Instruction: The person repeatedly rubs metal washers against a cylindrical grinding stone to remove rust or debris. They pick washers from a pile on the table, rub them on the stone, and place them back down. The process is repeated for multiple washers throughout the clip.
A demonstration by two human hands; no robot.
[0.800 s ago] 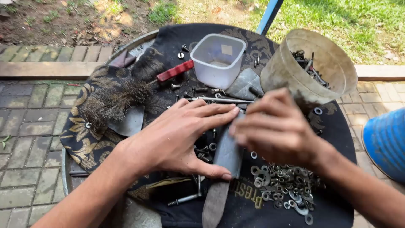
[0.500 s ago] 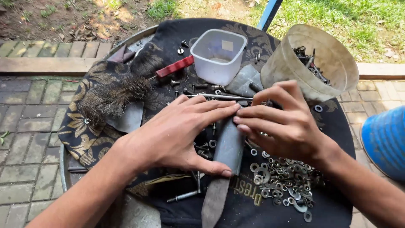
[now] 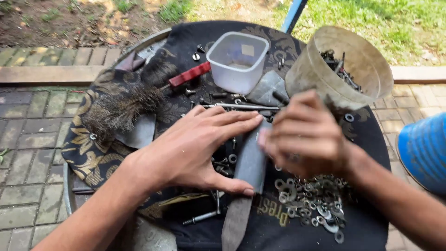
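while both hands press down, a grey strip point(image 3: 248, 179) lies lengthwise on the table point(image 3: 367, 227).
left hand point(image 3: 195, 146) flat, fingers spread, thumb against the strip; right hand point(image 3: 304, 135) blurred, its grip seemingly curled beside washers point(image 3: 311, 200).

left hand point(image 3: 195, 148) flat, right hand point(image 3: 304, 135) blurred — grey strip point(image 3: 248, 172) between, washers point(image 3: 311, 204) near

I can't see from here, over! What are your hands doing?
Left hand flat beside long grey metal strip. Right hand blurred over pile of silver washers. Dark bolts under left palm.
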